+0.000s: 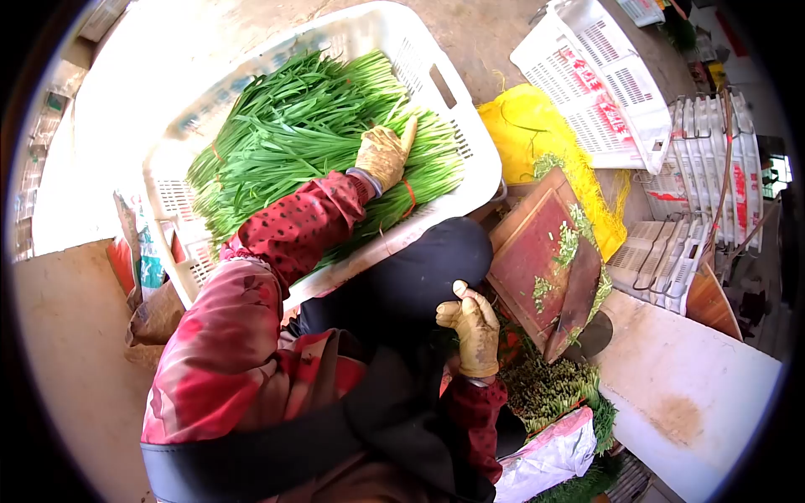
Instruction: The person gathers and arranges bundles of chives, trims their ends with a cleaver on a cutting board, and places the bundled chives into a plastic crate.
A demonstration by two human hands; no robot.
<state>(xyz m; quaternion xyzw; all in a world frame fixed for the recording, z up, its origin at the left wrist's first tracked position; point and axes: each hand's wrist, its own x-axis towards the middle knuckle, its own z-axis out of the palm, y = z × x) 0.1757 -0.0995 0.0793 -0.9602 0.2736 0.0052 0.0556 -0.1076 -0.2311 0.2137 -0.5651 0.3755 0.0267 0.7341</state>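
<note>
A large white plastic basket point(457, 71) holds green garlic chives point(293, 126) in bundles, their pale stems to the right. An orange-red band point(409, 197) circles one bundle near my left wrist. Gloved in yellowish, soiled fabric, my left hand point(382, 156) rests on the chives, thumb stretched out and apart; its other fingertips are partly hidden. My right hand point(475, 332), in a similar glove, is raised beside my knee point(444, 256). Its fingers are loosely bent and apart, with nothing visible between them. Close to it stands a reddish-brown wooden board point(532, 251) strewn with green trimmings.
Right of the basket lies yellow mesh sacking point(524, 126). Behind it are an upturned white basket point(591, 75) and stacked white baskets point(713, 159). More cut stems point(549, 386) and a white sack point(549, 457) sit at lower right, beside a pale board point(688, 369).
</note>
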